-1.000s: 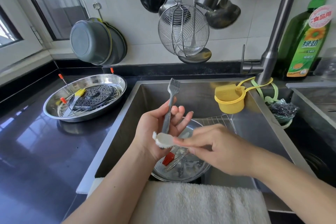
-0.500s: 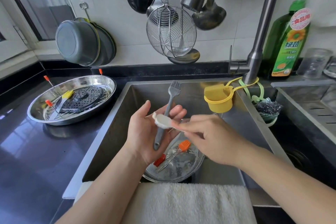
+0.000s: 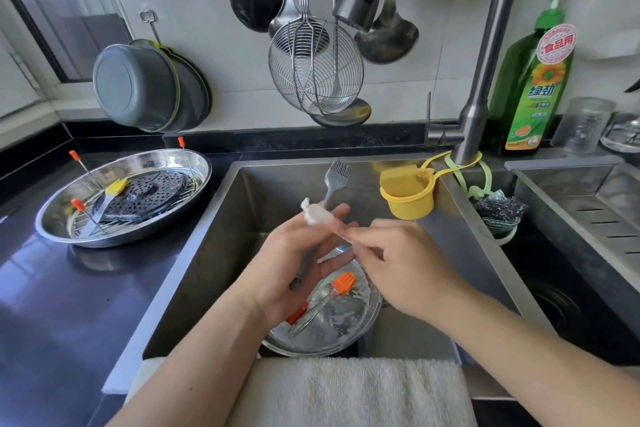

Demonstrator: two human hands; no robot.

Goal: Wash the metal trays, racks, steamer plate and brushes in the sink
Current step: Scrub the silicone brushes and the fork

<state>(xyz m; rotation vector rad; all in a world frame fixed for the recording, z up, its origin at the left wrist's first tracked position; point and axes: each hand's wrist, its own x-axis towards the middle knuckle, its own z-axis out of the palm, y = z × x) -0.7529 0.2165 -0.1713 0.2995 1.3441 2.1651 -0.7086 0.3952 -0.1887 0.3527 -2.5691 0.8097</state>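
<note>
Work seems near midway — the left hand (image 3: 294, 263), half open, cradles a grey brush (image 3: 333, 184) over the sink (image 3: 221, 253) while the right hand (image 3: 398, 263) pinches a soapy scrubber (image 3: 317, 213) against it — the orange brush (image 3: 343, 282) and counter tray (image 3: 173, 163) wait.

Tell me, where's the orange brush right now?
The orange brush lies in the round metal tray at the bottom of the sink, just below the two hands, bristles pointing toward the right hand.

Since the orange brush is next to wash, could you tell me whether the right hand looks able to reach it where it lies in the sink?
Probably yes. The orange brush lies uncovered on the tray in the sink, just below the right hand. That hand is pinching a small white scrubber, though, so it would need freeing first.
</note>
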